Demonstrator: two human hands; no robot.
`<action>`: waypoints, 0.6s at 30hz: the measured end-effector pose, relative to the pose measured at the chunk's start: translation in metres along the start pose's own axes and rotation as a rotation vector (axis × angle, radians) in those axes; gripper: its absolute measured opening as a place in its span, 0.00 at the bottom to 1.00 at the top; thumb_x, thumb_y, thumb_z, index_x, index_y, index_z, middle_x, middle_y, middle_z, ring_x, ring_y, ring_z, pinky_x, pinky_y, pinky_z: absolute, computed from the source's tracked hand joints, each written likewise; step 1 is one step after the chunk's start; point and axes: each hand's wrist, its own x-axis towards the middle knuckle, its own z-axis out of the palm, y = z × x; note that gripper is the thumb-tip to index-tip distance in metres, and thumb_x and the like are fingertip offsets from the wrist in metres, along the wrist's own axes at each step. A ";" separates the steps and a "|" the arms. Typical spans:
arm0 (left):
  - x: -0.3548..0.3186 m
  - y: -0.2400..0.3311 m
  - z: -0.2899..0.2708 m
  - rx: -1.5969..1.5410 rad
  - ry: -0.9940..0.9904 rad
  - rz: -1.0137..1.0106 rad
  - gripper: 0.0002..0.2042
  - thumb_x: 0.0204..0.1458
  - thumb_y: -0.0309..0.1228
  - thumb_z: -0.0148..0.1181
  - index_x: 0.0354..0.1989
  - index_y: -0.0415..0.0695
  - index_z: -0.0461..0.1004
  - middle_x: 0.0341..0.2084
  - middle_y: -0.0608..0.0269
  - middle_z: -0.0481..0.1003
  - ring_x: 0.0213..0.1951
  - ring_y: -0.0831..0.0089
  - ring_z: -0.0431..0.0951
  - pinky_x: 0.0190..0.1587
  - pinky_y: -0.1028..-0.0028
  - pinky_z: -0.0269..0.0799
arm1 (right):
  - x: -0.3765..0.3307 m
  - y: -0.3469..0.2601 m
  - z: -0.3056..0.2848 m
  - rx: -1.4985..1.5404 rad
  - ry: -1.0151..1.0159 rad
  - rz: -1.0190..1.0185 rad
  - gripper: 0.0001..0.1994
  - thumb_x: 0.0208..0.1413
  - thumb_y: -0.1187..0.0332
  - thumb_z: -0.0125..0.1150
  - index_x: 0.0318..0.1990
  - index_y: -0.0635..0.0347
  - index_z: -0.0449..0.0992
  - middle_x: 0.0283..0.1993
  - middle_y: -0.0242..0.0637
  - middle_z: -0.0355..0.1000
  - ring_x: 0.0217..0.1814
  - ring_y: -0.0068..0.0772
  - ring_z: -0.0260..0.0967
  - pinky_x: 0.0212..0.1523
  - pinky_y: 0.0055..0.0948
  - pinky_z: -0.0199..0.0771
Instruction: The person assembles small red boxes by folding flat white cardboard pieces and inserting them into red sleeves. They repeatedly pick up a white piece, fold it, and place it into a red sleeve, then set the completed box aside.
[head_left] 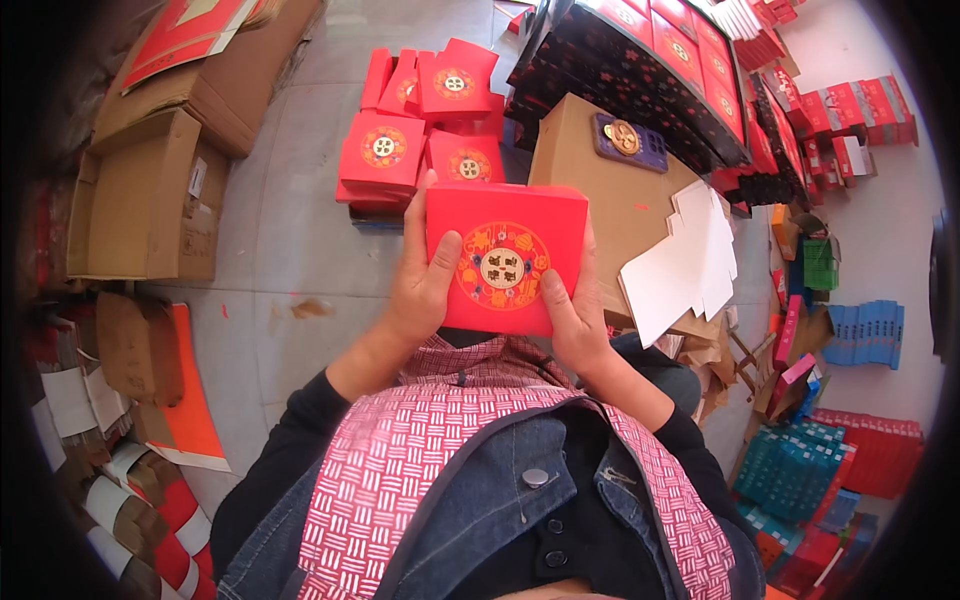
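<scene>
Between my two hands is a square red gift box (470, 215) with a round gold, patterned emblem on its top, held in front of my apron. My left hand (425, 275) grips its left side, the thumb lying on the top face. From the right side my right hand (580, 310) clasps it, thumb also on top near the emblem. The fingers underneath are mostly hidden. Just beyond, a pile of similar red boxes (365, 165) stands on the floor, stacked unevenly.
On the right, a cardboard box (570, 150) carries white sheets (670, 270) and a dark blue phone case (650, 150) with a gold ornament. Behind it is a black patterned carton (600, 85) full of red boxes. Open cardboard cartons (130, 220) stand left; teal packs (795, 460) lie right.
</scene>
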 end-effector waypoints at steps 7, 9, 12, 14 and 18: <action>-0.005 0.006 0.002 -0.270 0.020 -0.164 0.31 0.64 0.29 0.48 0.72 0.43 0.41 0.65 0.57 0.53 0.63 0.73 0.57 0.64 0.72 0.55 | 0.004 -0.010 0.006 0.202 0.055 0.115 0.32 0.67 0.67 0.41 0.71 0.66 0.35 0.71 0.51 0.47 0.74 0.42 0.45 0.70 0.34 0.45; -0.006 -0.001 0.003 -0.185 0.041 -0.145 0.32 0.63 0.28 0.49 0.72 0.45 0.40 0.65 0.58 0.54 0.63 0.73 0.58 0.64 0.71 0.57 | 0.002 0.001 0.005 -0.066 0.062 0.046 0.31 0.68 0.66 0.40 0.71 0.67 0.36 0.71 0.52 0.49 0.73 0.42 0.47 0.69 0.34 0.47; -0.004 0.000 -0.001 -0.171 -0.001 -0.116 0.33 0.63 0.26 0.49 0.72 0.46 0.38 0.64 0.57 0.55 0.62 0.73 0.58 0.63 0.71 0.59 | 0.003 0.014 0.007 -0.049 0.057 0.043 0.30 0.68 0.66 0.41 0.70 0.70 0.39 0.70 0.54 0.49 0.72 0.43 0.49 0.68 0.34 0.49; -0.001 0.010 -0.002 -0.242 0.034 -0.179 0.34 0.62 0.25 0.49 0.72 0.48 0.37 0.63 0.57 0.56 0.62 0.72 0.59 0.63 0.70 0.60 | 0.006 0.005 0.006 -0.025 0.039 0.089 0.30 0.68 0.65 0.42 0.70 0.71 0.41 0.70 0.54 0.49 0.72 0.44 0.49 0.68 0.34 0.49; 0.002 0.005 -0.001 -0.368 0.095 -0.245 0.36 0.61 0.24 0.51 0.72 0.49 0.36 0.62 0.56 0.58 0.61 0.71 0.62 0.62 0.69 0.62 | 0.005 0.005 0.014 -0.069 0.050 0.111 0.30 0.67 0.64 0.43 0.69 0.73 0.42 0.69 0.55 0.50 0.73 0.45 0.48 0.69 0.35 0.48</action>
